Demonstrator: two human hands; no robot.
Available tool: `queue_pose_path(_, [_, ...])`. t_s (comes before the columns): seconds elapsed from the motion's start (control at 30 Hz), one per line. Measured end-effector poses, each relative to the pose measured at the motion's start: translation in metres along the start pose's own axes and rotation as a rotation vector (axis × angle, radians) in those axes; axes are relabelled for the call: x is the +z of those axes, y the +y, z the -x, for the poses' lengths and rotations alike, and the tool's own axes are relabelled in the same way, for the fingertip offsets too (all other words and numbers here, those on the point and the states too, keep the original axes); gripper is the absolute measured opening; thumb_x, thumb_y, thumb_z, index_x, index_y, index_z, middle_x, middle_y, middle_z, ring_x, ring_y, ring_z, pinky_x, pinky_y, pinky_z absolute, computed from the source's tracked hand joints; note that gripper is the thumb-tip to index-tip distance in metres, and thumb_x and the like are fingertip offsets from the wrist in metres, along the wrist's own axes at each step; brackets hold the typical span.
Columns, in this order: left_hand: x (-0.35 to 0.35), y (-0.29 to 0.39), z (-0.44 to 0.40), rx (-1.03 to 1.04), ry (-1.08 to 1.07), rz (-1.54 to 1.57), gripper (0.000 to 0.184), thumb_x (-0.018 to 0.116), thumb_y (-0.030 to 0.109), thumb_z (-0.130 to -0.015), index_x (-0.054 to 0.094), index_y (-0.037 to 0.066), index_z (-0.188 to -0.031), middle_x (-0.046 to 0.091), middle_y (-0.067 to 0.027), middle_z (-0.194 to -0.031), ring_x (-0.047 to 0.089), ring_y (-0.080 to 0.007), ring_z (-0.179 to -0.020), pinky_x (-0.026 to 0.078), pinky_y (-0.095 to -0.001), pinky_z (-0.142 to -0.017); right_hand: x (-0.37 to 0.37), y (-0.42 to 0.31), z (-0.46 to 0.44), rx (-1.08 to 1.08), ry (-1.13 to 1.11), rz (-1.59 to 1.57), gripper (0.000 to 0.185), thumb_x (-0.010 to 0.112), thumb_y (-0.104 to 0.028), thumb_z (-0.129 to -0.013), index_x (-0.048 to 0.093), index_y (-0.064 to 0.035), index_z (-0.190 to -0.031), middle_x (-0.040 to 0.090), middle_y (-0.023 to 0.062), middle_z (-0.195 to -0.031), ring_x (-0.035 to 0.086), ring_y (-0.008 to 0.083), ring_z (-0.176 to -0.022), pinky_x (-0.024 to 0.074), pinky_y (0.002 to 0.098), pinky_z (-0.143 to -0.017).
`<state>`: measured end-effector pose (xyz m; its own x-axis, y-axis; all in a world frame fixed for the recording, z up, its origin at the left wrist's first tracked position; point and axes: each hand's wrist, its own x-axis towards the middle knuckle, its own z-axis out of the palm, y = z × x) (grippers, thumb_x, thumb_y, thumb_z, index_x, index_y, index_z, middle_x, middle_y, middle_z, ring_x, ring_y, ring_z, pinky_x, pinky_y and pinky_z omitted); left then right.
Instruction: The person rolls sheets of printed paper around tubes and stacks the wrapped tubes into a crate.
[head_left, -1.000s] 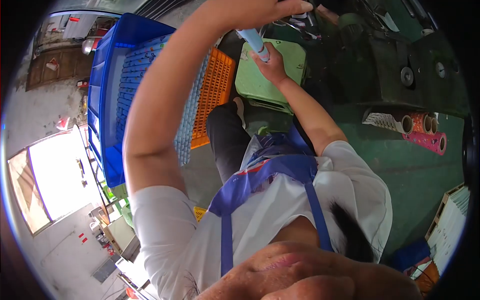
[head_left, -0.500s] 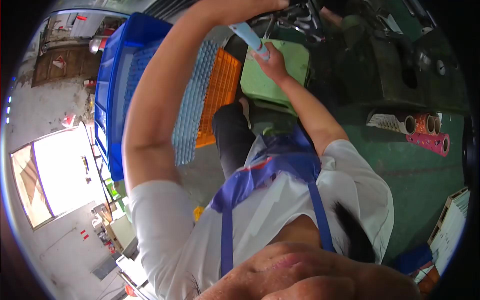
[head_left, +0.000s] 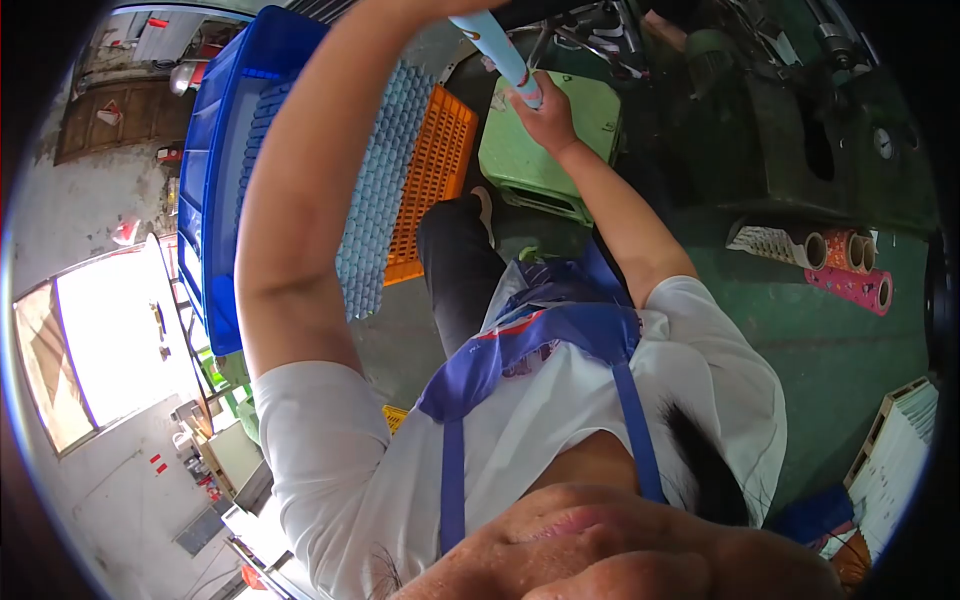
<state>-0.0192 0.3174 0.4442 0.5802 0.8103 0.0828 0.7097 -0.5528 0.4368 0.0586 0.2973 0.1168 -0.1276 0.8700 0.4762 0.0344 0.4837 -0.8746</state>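
The person's right hand (head_left: 550, 118) clasps the near end of a light-blue printed tube (head_left: 503, 58) over the green stool (head_left: 515, 150), probably to steady it; the left hand (head_left: 452, 6) is mostly cut off, its grip impossible to tell

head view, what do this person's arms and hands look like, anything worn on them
Both arms wear loose, plain white short sleeves ending above the elbows; the forearms below are bare. The right hand is ungloved, and no watch or bracelet shows at its wrist. The left hand is mostly cut off by the top edge, so I can't tell about rings there.
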Motion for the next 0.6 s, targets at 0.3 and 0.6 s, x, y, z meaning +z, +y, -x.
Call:
queue_pose_path(0.3, [-0.007,-0.013,0.038,-0.001,0.240,-0.615,0.032,0.059,0.027,-0.097,0.067,0.005,-0.119,0.064,-0.0123,-0.111,0.061,-0.0358,-0.099,0.050,-0.0440,-0.086,-0.009,-0.005,-0.015,-0.072,-0.053,0.204,0.031,0.079,-0.021,-0.082,0.057,-0.0062,-0.098,0.064,0.0168,-0.087,0.066,0.0391,-0.086,0.0512,0.0459,-0.072])
queue_pose_path(0.6, [0.123,-0.040,0.168,0.004,0.112,-1.030,0.027,0.069,0.025,-0.093,0.059,0.012,-0.114,0.062,-0.0032,-0.104,0.066,-0.0232,-0.091,0.052,-0.0337,-0.082,-0.055,-0.062,-0.001,-0.455,-0.343,0.724,0.035,0.078,-0.015,-0.074,0.057,-0.0080,-0.101,0.064,0.0111,-0.097,0.064,0.0342,-0.097,0.0496,0.0452,-0.085])
